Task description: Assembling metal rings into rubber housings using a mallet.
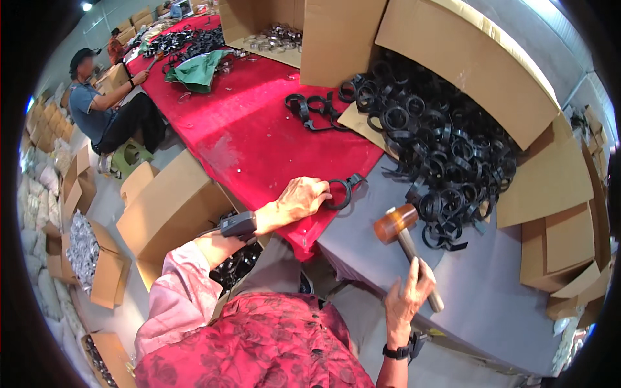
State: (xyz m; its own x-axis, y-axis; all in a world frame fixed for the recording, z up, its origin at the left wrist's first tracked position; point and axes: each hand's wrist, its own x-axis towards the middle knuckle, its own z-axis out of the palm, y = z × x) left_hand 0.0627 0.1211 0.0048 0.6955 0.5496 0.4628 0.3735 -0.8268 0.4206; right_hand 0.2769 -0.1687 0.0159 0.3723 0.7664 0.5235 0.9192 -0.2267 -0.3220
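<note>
Over the red cloth's near corner, my left hand grips a black ring clamp by its left side. The clamp's tabbed end points up and to the right. My right hand is closed round the wooden handle of a mallet, whose amber-brown head is raised over the grey cloth, to the right of the clamp and apart from it. Just beyond the mallet, a large heap of black ring clamps spills out of a cardboard box toward me.
A few black clamps lie on the red cloth. Cardboard flaps edge the heap on the right. An open carton with black parts stands by my left side. A seated co-worker is at the far left, near a green bag.
</note>
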